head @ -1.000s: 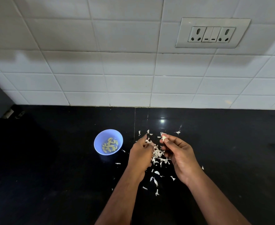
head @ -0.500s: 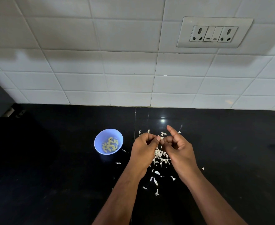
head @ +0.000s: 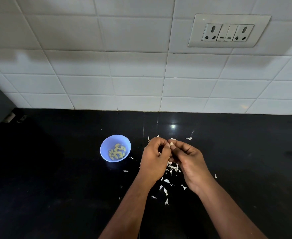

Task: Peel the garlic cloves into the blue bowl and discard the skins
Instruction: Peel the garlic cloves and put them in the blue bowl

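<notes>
On the glossy black stone countertop (head: 55, 169), in front of a wall of white rectangular tiles (head: 107, 66), two bare hands meet above a scatter of thin white papery garlic skins (head: 173, 168). The left hand (head: 154, 159) has its fingers curled inward, the fingertips turned toward the right hand. The right hand (head: 189, 159) is likewise curled, and its thumb and forefinger pinch a small pale garlic clove (head: 171, 144) at the point where the two hands touch; whether the left fingers also grip the clove cannot be told. The skins lie beneath and around both hands, some just behind the knuckles, others trailing toward the near edge between the forearms. To the left of the hands, near but apart from them, stands a small round light-blue plastic bowl (head: 105, 145) holding a cluster of yellowish peeled garlic cloves (head: 116, 152). A white twin-socket switch plate (head: 228, 31) is set in the tiles at upper right.
</notes>
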The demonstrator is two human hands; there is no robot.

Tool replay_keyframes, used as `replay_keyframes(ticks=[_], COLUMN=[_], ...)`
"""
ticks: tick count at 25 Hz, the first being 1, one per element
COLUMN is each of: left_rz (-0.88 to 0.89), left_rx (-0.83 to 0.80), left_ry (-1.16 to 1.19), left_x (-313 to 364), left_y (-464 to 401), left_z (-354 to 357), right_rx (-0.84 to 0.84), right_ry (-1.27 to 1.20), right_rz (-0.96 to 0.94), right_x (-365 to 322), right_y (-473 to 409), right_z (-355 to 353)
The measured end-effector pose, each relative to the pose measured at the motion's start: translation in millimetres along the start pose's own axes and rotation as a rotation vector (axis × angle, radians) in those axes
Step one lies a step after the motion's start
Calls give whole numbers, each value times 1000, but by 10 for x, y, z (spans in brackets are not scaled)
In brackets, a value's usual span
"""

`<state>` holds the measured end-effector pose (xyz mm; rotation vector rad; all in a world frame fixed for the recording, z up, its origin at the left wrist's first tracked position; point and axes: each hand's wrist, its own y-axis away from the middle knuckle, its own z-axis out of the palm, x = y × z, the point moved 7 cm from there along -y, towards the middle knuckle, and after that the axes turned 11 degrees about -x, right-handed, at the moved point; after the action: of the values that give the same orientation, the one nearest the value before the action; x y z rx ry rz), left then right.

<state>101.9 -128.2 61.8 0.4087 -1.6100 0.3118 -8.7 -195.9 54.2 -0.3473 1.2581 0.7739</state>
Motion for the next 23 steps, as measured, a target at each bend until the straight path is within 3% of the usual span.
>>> replay_keyframes(ticks=[7,12,16,23], left_rz=[-81,-40,-29,24], left_rx=[98,18,54,47], left_ry=[134,239,280,65], left_x=[-119,-37,10,76], left_y=[51,40,52,28], left_z=[-77,-67,-78,-166], right_rx=[80,43,-14,-47], right_ry=[64,-43,-95,-112], right_rz=[-99,-92,-58,7], right_x=[-85,-96,-103,-85], right_y=[17,9,8,7], right_z=[-90,-88,-53,-45])
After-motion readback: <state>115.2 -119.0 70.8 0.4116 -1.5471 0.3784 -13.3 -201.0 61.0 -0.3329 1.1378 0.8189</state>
